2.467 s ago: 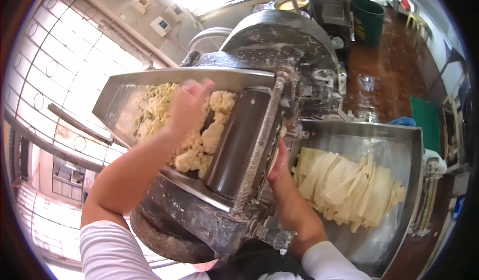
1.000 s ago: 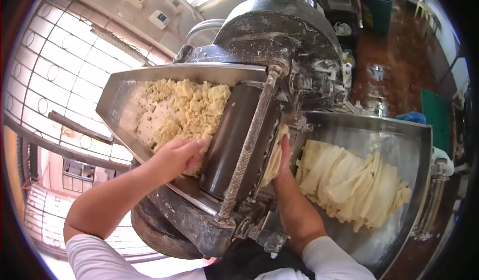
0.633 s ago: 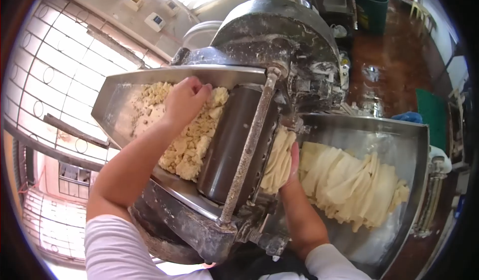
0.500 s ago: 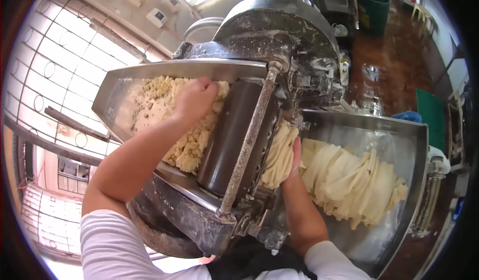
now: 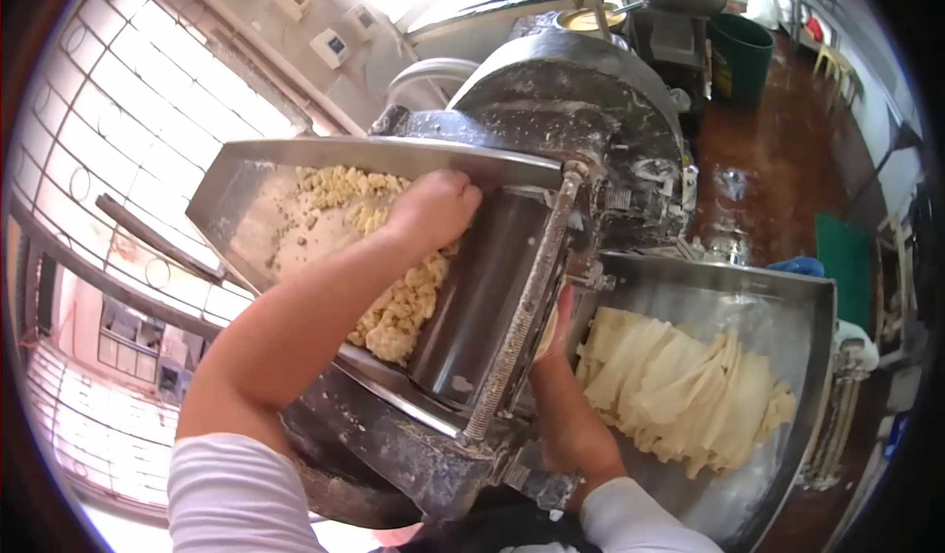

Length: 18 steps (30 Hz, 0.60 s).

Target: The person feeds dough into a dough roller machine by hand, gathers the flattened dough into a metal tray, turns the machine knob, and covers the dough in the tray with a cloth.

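Brown floor is gleaming beyond the dough sheeter; rolled dough is lying pleated in the metal tray, crumbly dough unrolled in the hopper. Apart, the left hand is resting curled beside the roller, the right hand behind; their grips are hiding from view.

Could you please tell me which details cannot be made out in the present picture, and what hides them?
All in the head view:
- Most fingers of the right hand: hidden behind the dough-rolling machine.
- Whether the left hand grips any crumbly dough: its curled fingers hide the palm.
- The underside of the folded dough sheets: covered by their upper layers.
- The wall box's display: too small to read.
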Motion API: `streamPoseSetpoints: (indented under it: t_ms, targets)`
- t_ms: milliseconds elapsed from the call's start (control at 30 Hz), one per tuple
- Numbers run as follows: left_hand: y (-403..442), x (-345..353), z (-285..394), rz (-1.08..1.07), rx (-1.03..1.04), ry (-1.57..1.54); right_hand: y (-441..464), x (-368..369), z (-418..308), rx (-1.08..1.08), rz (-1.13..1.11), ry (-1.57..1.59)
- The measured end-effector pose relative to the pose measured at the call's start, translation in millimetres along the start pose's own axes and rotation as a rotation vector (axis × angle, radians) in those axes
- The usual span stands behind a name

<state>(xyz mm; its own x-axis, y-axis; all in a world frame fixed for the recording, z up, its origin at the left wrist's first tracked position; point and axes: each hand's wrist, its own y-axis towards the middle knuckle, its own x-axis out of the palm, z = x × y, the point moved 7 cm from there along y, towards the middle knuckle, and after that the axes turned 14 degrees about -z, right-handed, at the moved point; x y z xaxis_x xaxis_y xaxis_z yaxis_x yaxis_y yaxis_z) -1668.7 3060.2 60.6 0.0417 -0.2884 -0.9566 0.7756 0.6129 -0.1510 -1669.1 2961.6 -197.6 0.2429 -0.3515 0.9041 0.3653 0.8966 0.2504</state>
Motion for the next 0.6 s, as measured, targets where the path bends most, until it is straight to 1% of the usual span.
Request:
streamPoseSetpoints:
  t_ms: [33, 67, 167, 233, 267, 333, 367, 400, 433, 467, 567, 600]
  targets:
    - [-1.6, 8.1, 0.2, 0.012, 0.013, 0.103, -5.6, -3.2, 0.4, -0.015, 0.033, -0.006]
    - [-7.2, 9.4, -0.1, 0.176, 0.096, -0.006, -10.5, -4.8, 2.6, -0.005, 0.015, 0.003]
    - [-18.6, 24.6, -5.0, 0.039, -0.115, -0.527, -5.4, -0.7, 1.1, 0.001, -0.123, 0.069]
    - [-31.8, 25.7, 5.5, -0.044, -0.115, -0.695, -3.6, 5.8, 5.1, -0.023, -0.256, 0.167]
    - [-38.7, 23.0, 7.6, -0.071, -0.124, -0.791, -3.7, 1.6, 5.8, -0.030, -0.202, 0.145]
    - [-60.1, -22.7, 7.8, 0.017, -0.060, -0.504, -9.7, -9.0, 6.7, -0.045, -0.081, 0.103]
    - [-71.4, -38.6, 1.0, -0.017, 0.190, -0.031, -11.6, -6.5, 3.6, -0.054, -0.095, 0.082]
    - [-85.7, -39.3, -4.8, -0.053, 0.437, 0.443, -15.2, -1.7, -1.8, -0.067, -0.109, 0.059]
    - [-90.5, -30.6, -38.1, -0.326, -0.026, 0.235, -16.8, 4.2, -8.8, -0.081, -0.127, 0.034]
    - [-115.0, -14.9, -64.8, -0.582, -0.493, 0.015, -18.1, 8.2, -15.2, -0.075, -0.120, 0.018]
    - [-132.0, -4.1, -75.0, -0.498, -0.803, -0.433, -29.5, 9.7, -32.1, -0.070, -0.079, -0.015]
    - [-127.2, 4.6, -69.7, -0.428, -0.764, -0.548, -33.8, 8.0, -37.8, -0.086, -0.064, -0.023]
